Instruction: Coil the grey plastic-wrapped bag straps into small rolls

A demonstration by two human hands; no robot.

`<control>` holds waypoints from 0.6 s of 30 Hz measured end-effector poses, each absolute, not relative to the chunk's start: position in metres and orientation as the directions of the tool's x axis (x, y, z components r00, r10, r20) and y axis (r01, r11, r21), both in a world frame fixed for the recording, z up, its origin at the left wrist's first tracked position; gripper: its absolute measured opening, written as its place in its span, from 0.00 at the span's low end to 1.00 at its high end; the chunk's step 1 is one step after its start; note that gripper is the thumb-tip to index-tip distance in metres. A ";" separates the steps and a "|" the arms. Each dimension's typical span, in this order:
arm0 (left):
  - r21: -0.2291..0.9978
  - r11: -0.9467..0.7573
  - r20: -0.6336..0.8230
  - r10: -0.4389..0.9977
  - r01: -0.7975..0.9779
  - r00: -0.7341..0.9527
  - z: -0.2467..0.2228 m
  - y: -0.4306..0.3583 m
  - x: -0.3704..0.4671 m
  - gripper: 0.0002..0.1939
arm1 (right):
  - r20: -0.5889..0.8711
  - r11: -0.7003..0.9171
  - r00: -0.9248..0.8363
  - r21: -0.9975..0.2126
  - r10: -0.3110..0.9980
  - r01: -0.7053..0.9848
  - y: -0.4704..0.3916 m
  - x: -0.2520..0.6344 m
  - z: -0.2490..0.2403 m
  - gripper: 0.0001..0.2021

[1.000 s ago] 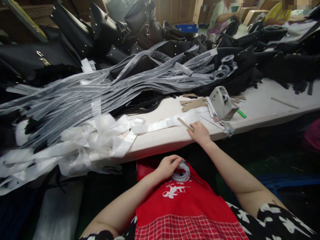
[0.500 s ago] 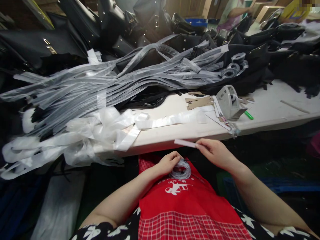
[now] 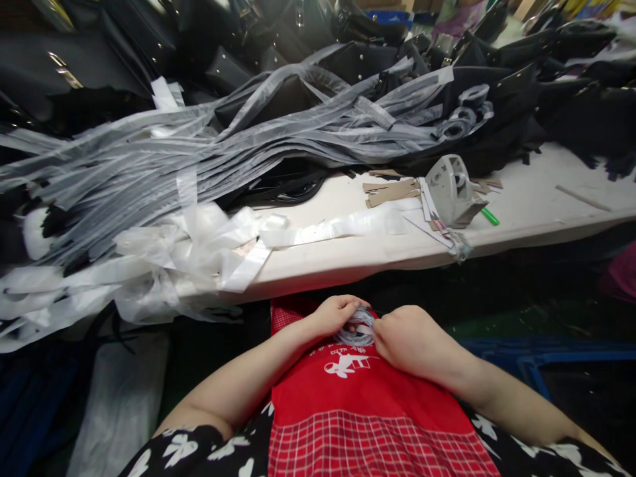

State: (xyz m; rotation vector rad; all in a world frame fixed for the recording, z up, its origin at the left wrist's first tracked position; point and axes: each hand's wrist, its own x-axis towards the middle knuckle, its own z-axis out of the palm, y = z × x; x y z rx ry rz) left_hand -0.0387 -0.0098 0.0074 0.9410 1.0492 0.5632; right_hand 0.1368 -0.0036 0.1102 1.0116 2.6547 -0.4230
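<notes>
A coiled grey strip (image 3: 355, 334) rests against the red apron (image 3: 397, 404), below the table's front edge. My left hand (image 3: 339, 314) is closed on the coil's upper left side. At the coil's right side, my right hand (image 3: 408, 338) has its fingers curled in. A short piece of white strip shows inside the coil, between the two hands. The right fingertips are mostly hidden, and whether they pinch the white strip or the coil cannot be made out.
Long grey strips (image 3: 278, 139) lie piled on the white table (image 3: 322, 258), before black bags (image 3: 129, 53). Tangled white film (image 3: 163, 252) hangs over the front edge at left. A grey tape dispenser (image 3: 450, 192), brown card strips (image 3: 392, 191) and a green object (image 3: 489, 216) sit right of centre.
My right hand has come down and left to the coil, bringing the white strip in from above. My left hand stays at the coil. The camera view has shifted slightly.
</notes>
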 end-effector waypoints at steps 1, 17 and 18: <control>0.861 0.507 -0.471 0.777 0.027 0.418 0.009 -0.010 -0.039 0.21 | -0.357 0.709 -0.710 -0.161 0.607 0.687 -0.002 0.132 0.107 0.14; 0.911 0.400 -0.399 0.799 0.097 0.450 0.024 0.003 -0.049 0.07 | -0.298 0.390 -0.601 -0.537 0.741 0.748 0.006 0.160 0.096 0.10; 0.916 0.390 -0.391 0.806 0.099 0.444 0.023 0.002 -0.049 0.06 | -0.287 0.337 -0.583 -0.593 0.760 0.731 0.007 0.163 0.093 0.10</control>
